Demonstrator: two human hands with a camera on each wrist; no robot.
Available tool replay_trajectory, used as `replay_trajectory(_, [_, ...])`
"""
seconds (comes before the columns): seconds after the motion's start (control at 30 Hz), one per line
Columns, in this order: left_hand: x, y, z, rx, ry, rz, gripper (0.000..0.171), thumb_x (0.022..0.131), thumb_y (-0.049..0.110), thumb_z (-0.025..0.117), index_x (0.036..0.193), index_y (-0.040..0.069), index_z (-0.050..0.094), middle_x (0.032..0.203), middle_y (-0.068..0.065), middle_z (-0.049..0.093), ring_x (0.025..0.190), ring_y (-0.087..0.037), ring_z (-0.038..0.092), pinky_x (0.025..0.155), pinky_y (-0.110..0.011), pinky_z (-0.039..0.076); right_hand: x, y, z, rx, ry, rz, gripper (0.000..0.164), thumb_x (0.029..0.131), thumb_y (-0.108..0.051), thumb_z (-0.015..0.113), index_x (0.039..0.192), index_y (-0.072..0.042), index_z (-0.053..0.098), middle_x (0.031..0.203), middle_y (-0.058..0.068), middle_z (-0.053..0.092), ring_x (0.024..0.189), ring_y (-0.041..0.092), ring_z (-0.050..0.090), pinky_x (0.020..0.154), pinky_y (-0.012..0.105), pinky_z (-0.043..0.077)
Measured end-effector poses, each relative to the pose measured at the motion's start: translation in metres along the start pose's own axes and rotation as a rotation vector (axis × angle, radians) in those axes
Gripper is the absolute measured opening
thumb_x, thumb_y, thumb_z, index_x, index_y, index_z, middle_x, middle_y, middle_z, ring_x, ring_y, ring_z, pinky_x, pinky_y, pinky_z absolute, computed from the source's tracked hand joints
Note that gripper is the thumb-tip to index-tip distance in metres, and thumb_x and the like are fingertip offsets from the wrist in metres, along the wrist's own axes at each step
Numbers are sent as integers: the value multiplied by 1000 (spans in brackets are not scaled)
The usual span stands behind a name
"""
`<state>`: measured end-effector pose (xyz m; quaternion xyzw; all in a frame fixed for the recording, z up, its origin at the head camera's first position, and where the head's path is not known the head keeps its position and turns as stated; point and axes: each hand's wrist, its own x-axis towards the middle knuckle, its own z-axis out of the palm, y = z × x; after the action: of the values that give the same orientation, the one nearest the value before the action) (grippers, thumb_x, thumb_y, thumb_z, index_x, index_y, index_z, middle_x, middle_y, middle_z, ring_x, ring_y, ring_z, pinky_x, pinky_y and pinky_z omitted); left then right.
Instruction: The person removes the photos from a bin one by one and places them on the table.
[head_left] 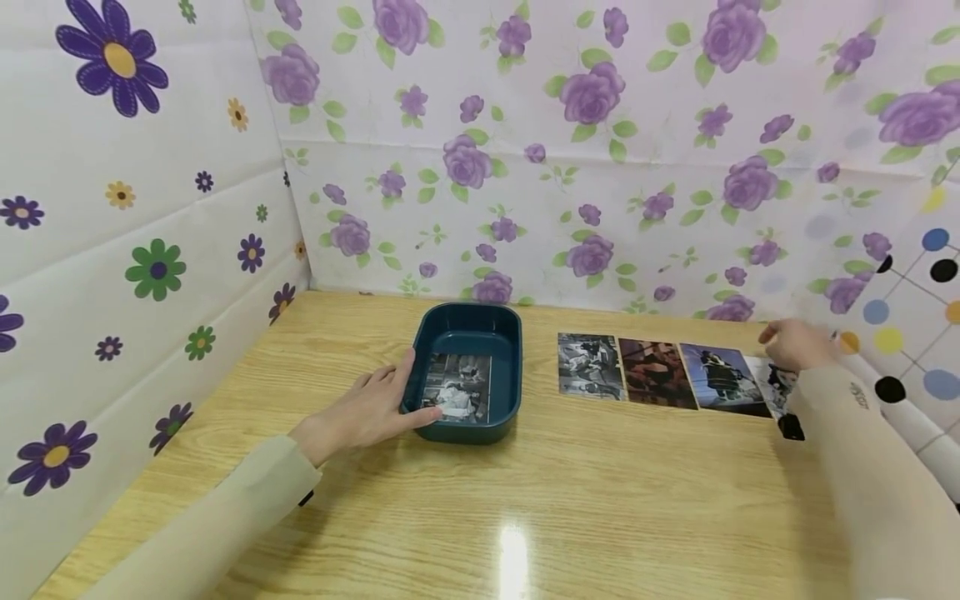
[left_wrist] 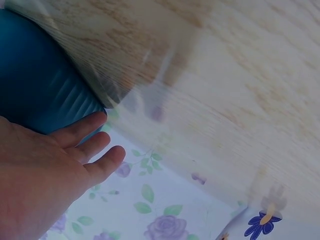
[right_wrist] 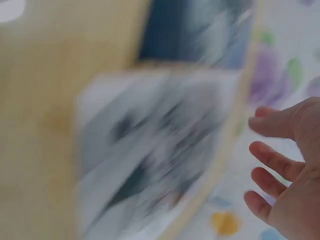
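In the head view a dark teal rectangular tray (head_left: 512, 333) stands on the table with a black-and-white photo card (head_left: 457, 387) inside. My left hand (head_left: 367, 412) rests against its near left corner, thumb over the rim and fingers along the outer wall. The left wrist view shows the fingers extended beside the tray (left_wrist: 45, 80). To the right lie several photo cards in a row. My right hand (head_left: 801, 344) is over the rightmost, a black-and-white card (head_left: 776, 379), partly hidden by the arm. In the blurred right wrist view, loosely bent fingers hold nothing beside that card (right_wrist: 150, 150).
Left of it in the row are a blue-purple card (head_left: 723, 379), a reddish-brown card (head_left: 656, 372) and a grey card (head_left: 590, 367). Flower-printed sheets (head_left: 465, 217) rise behind and at the left of the wooden table (head_left: 600, 492). Coloured dots mark the right-hand sheet (head_left: 922, 350).
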<state>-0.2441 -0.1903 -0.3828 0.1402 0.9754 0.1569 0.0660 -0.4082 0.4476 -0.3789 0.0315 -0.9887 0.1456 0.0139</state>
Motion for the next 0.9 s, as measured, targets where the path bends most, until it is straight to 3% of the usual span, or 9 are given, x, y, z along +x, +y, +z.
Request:
replay_trajectory(0.1, [0,0,0,5,-9,1,111,81,85,35,155,16,-10,160,-17,22,147,-40,20,117,-63,12,9,-33,-6,137,47,-85,34,94,-15,52,117,10,59,115,38,57,95,45,59,70,43,52])
replay_trajectory(0.17, [0,0,1,5,-12,0,111,81,85,35,155,16,-11,160,-16,22,148,-40,19,117,-63,12,15,-61,-8,277,66,-133,40,98,-22,54,120,10,58,115,35,59,93,34,63,68,34,54])
replay_trajectory(0.27, [0,-1,1,7,-8,-2,111,81,85,35,155,16,-11,159,-17,23,147,-40,20,117,-63,12,19,-107,-14,471,35,-172,47,98,-32,55,126,5,55,115,19,64,88,11,63,70,23,53])
replay_trajectory(0.33, [0,-1,1,7,-4,-4,112,80,86,35,155,17,-11,159,-17,24,147,-39,20,117,-63,13,21,-137,-16,581,12,-189,46,97,-35,57,125,1,57,108,3,65,83,1,61,71,21,54])
replay_trajectory(0.4, [-1,-1,0,6,-1,-4,112,80,86,35,155,17,-11,159,-16,24,147,-39,21,117,-62,13,23,-166,-16,668,-17,-214,41,96,-36,59,123,-5,58,102,-8,64,84,1,60,74,21,54])
replay_trajectory(0.5, [-1,-1,-1,6,-5,-2,112,80,86,35,155,17,-11,159,-17,24,147,-39,21,117,-62,13,26,-205,-10,750,-33,-273,34,95,-32,61,117,-6,61,95,-13,64,86,6,60,76,24,54])
replay_trajectory(0.67, [-1,-2,-1,12,-7,-7,111,81,85,35,155,17,-11,158,-18,25,147,-39,21,117,-63,13,32,-267,11,768,-52,-436,31,94,-26,65,111,-1,65,89,-7,67,82,11,61,74,27,54])
replay_trajectory(0.9, [1,-2,-1,15,-15,-7,112,80,86,35,155,17,-11,158,-18,25,147,-38,22,117,-62,13,33,-340,47,568,-201,-667,18,91,-23,68,100,-8,70,93,8,70,79,19,61,70,29,50])
